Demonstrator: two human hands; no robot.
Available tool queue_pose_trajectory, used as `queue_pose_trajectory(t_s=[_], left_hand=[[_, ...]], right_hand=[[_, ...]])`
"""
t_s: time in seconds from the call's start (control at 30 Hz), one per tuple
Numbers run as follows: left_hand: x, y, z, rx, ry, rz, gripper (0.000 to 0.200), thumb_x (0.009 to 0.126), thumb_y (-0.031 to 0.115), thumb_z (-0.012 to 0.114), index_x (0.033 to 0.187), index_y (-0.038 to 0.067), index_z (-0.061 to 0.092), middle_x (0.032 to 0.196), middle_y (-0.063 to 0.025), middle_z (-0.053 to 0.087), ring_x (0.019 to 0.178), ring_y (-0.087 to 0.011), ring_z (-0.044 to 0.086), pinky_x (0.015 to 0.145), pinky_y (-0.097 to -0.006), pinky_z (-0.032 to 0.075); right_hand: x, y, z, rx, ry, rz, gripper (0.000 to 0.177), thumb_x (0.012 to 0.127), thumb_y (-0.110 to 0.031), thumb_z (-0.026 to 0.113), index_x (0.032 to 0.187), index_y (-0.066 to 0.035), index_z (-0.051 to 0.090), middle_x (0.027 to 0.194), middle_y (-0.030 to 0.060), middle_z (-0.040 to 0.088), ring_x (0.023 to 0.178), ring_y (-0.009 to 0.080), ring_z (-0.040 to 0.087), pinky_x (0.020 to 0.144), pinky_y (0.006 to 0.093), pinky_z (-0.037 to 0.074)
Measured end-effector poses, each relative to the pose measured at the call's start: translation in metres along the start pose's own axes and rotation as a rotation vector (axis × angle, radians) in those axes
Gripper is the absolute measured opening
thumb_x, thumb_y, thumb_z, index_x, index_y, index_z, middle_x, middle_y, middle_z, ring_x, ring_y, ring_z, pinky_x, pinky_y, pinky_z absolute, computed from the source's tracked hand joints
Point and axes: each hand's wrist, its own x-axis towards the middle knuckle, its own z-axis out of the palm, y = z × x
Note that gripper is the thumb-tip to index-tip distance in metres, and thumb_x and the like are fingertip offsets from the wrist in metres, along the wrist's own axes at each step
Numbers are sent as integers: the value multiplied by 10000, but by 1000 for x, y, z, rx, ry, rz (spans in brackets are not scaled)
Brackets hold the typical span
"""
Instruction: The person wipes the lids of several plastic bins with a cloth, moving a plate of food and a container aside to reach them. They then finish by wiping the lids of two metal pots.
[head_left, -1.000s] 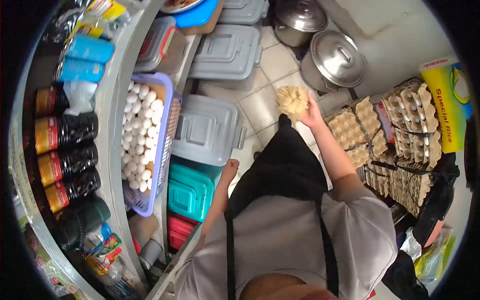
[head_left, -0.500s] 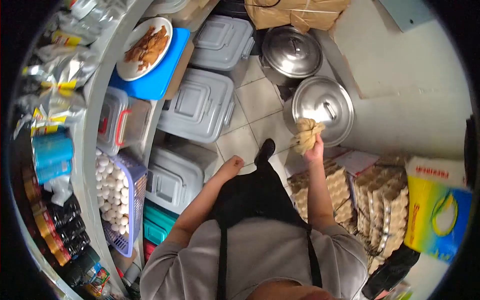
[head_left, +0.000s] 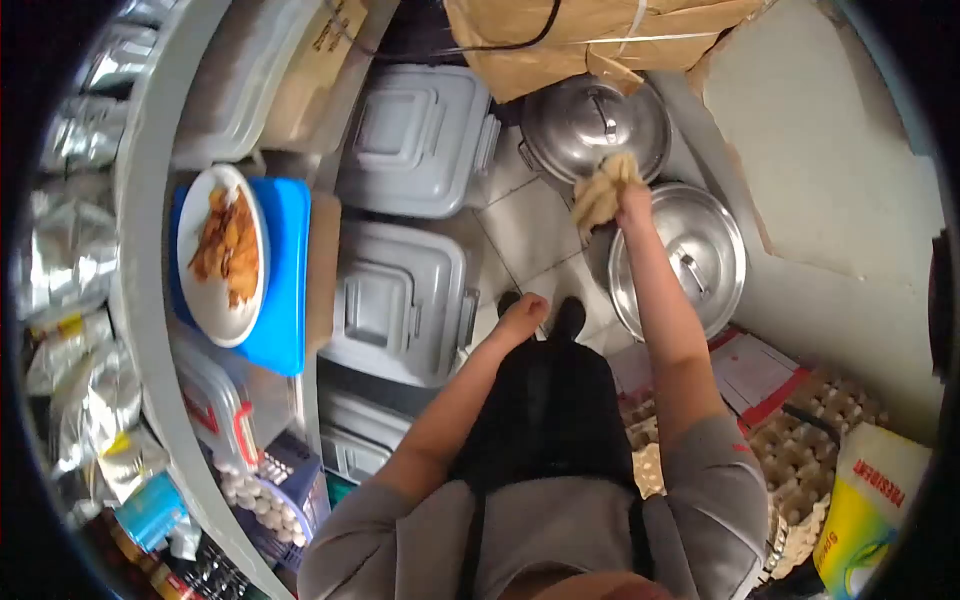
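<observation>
My right hand (head_left: 633, 206) is closed on a bunched tan cloth (head_left: 602, 194). The cloth is at the front edge of the far lidded metal pot (head_left: 590, 115), beside the nearer pot's lid (head_left: 705, 240); whether it touches the far pot is unclear. My left hand (head_left: 524, 318) hangs in front of my body above the tiled floor, fingers curled, with no object visible in it. It is nearest to my dark shoes (head_left: 568, 318) and the lower grey lidded bin (head_left: 400, 300).
Shelves on the left hold a white plate of browned food (head_left: 228, 255) on a blue board (head_left: 285, 230), and a basket of eggs (head_left: 265, 505). Grey bins (head_left: 415, 140) stand below. A brown package (head_left: 560, 35) lies ahead; egg trays (head_left: 790, 460) are at the right.
I have moved forward between the shelves and pots. My right hand has carried the cloth from the nearer pot to the farther one. My left hand is now closer to the body's middle.
</observation>
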Motion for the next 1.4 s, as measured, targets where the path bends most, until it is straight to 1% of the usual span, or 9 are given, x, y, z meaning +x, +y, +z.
queue_pose_trajectory(t_s=[0.17,0.47,0.67,0.77,0.9,1.0,1.1,1.2,1.4], left_hand=[[11,-16,-7,-295,57,-61,188,850,197,461,945,36,485,829,-34,530,744,-110,487,672,-225,389],[24,-20,7,-128,89,-195,245,874,243,426,948,13,469,819,-47,534,752,-116,500,698,-250,408],[117,15,-1,-29,289,-4,180,821,181,515,931,39,496,806,-80,548,765,-155,508,715,-255,392],[172,44,-15,378,412,147,217,783,159,515,974,60,496,935,-125,531,877,-239,506,766,-314,393],[228,79,-18,646,368,182,333,773,158,482,1102,104,471,1131,-150,453,1069,-306,410,867,-365,347],[255,70,-13,1051,344,162,493,786,217,463,1259,226,324,1318,-118,260,1236,-280,199,1000,-425,158],[257,62,-8,1262,379,222,426,806,259,459,1225,240,381,1318,-127,255,1222,-281,236,976,-455,188],[258,61,-7,1238,390,253,416,813,305,454,1220,259,384,1332,-121,220,1237,-278,200,985,-464,161],[264,51,-6,1180,451,310,412,808,354,455,1206,262,403,1303,-137,264,1228,-285,211,980,-461,183]], right_hand=[[178,16,59,-834,242,-763,302,718,-117,480,1003,-20,510,974,190,541,897,293,527,739,388,408],[229,128,120,-1950,174,-1079,345,760,-238,438,1076,-118,512,1112,167,476,1069,286,414,897,429,298],[99,86,-38,-1745,-754,-888,222,738,-165,474,934,-109,563,980,103,564,900,284,541,864,412,367],[98,-19,-76,-2020,-298,-102,275,737,-223,507,942,-42,537,950,156,562,912,296,530,796,399,400],[145,-68,-38,-1648,78,-1016,235,735,-72,446,957,-13,495,804,193,541,816,332,519,725,409,414],[176,0,47,-2022,-177,-713,375,713,-145,486,1086,-115,471,955,154,520,863,268,519,716,416,415],[205,78,71,-1704,-275,-1431,408,746,-243,478,1140,-145,435,1029,114,543,940,256,525,805,400,388],[238,46,105,-1871,-427,-533,452,802,-314,354,1224,-153,359,1243,63,396,1133,227,387,990,358,186],[338,-29,-11,-1851,-292,-635,428,778,-232,403,1190,-127,356,1130,139,471,1040,286,451,895,382,314]])
